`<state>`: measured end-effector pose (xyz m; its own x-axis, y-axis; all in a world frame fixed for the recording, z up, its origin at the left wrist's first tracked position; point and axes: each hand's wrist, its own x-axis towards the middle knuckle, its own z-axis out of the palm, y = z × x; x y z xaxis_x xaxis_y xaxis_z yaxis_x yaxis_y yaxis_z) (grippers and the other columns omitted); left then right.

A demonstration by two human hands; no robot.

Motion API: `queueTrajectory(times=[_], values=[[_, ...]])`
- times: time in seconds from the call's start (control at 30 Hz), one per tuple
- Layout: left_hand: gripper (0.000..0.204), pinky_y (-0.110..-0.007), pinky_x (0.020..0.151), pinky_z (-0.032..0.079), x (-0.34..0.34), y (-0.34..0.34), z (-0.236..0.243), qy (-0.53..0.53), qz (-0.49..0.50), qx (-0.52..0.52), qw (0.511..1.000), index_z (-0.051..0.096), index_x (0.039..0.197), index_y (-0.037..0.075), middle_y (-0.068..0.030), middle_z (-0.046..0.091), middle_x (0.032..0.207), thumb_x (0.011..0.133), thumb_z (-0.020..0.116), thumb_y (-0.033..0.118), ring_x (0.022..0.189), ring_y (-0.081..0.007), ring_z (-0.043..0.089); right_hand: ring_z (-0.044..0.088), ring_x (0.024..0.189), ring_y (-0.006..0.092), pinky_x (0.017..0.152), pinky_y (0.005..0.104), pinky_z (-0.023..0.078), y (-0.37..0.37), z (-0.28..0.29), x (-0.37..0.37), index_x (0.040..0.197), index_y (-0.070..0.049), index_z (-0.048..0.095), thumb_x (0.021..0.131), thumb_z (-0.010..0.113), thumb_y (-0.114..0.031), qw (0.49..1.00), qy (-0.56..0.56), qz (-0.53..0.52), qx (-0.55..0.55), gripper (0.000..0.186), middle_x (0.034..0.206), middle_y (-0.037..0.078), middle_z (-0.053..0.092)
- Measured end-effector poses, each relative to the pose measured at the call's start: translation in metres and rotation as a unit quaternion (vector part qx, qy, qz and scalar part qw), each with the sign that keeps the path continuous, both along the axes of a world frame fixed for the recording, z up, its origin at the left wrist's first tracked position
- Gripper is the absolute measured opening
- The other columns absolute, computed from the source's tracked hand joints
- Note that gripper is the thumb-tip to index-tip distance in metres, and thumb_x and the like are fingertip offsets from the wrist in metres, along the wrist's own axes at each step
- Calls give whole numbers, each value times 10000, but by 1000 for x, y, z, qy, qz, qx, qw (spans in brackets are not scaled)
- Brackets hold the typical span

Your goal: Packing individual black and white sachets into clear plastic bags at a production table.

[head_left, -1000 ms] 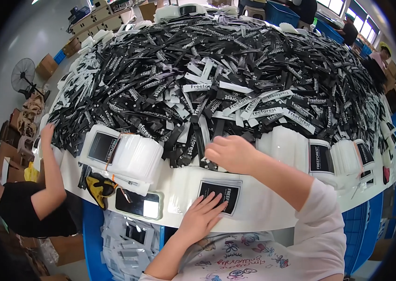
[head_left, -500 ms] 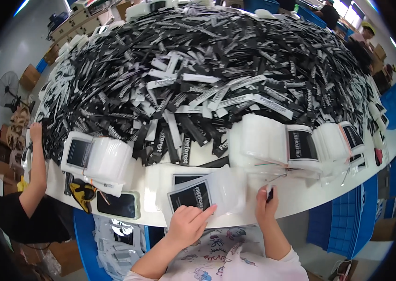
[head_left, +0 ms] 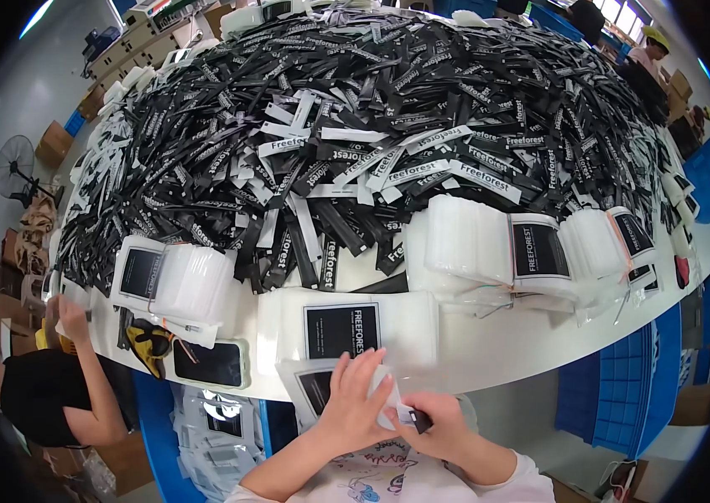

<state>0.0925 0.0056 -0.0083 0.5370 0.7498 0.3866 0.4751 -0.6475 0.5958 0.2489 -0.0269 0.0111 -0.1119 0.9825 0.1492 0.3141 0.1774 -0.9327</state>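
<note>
At the near edge of the white table, my left hand [head_left: 355, 401] holds a white plastic bag with a black printed panel [head_left: 316, 387], its fingers lying across the front. Close beside it, my right hand [head_left: 443, 426] pinches a small black-and-white strip-shaped packet [head_left: 415, 417], whose inner end meets the bag's right edge. Whether that end is inside the bag is hidden by the fingers. Just beyond both hands lies a flat stack of the same bags [head_left: 405, 331].
A big heap of black and white stick packets [head_left: 355, 109] covers the table. Banded bag bundles [head_left: 464, 251] stand right, another bundle [head_left: 195, 285] left. By it lie a phone [head_left: 210, 364] and a yellow-black object [head_left: 148, 345]. A blue bin [head_left: 158, 436] holds filled bags; a co-worker's arm [head_left: 91, 369] is at left.
My left hand has drawn the bag off the stack toward me. My right hand has come left and down to the bag with the packet. The co-worker's hand at left has moved nearer.
</note>
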Motion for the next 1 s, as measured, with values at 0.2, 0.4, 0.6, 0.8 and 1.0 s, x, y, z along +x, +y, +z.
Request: queueTrajectory(times=[0.2, 0.4, 0.6, 0.8, 1.0], values=[[794, -487, 815, 327, -10, -9, 5, 40, 45, 29, 998, 392, 1194, 100, -176, 342, 1199, 510, 759, 270, 1019, -348, 392, 562, 572, 200, 524, 282, 440, 2, -4, -1, 916, -41, 605, 643, 649, -23, 996, -6, -40, -76, 276, 706, 93, 591], [768, -426, 795, 358, -12, 0, 19, -17, -43, -57, 997, 404, 1208, 53, -142, 436, 1129, 542, 741, 234, 977, -295, 454, 426, 491, 111, 450, 241, 346, 0, -5, -5, 801, -22, 590, 700, 684, -67, 989, 121, 34, -75, 145, 614, 33, 528], [637, -336, 718, 430, -22, -8, 14, -117, -19, -94, 988, 475, 1160, 18, -126, 510, 1013, 587, 713, 162, 847, -273, 525, 400, 466, 113, 434, 240, 335, 27, 23, 1, 725, -19, 556, 686, 713, -134, 972, 118, 170, -112, 198, 550, 37, 467], [682, -350, 741, 377, -29, -9, 14, -36, -15, -40, 998, 446, 1178, -5, -141, 478, 1074, 589, 724, 197, 926, -264, 485, 466, 531, 144, 462, 268, 368, 14, -6, 21, 750, -12, 526, 761, 650, -199, 996, -14, 70, -55, 225, 658, 90, 519], [979, -397, 784, 283, -9, -12, 9, -54, 67, -4, 996, 275, 1254, -53, -182, 404, 1158, 511, 743, 380, 988, -316, 412, 552, 729, 219, 661, 330, 435, 35, 21, 3, 952, -17, 518, 878, 410, -290, 915, 400, 55, 29, 303, 898, 112, 555]])
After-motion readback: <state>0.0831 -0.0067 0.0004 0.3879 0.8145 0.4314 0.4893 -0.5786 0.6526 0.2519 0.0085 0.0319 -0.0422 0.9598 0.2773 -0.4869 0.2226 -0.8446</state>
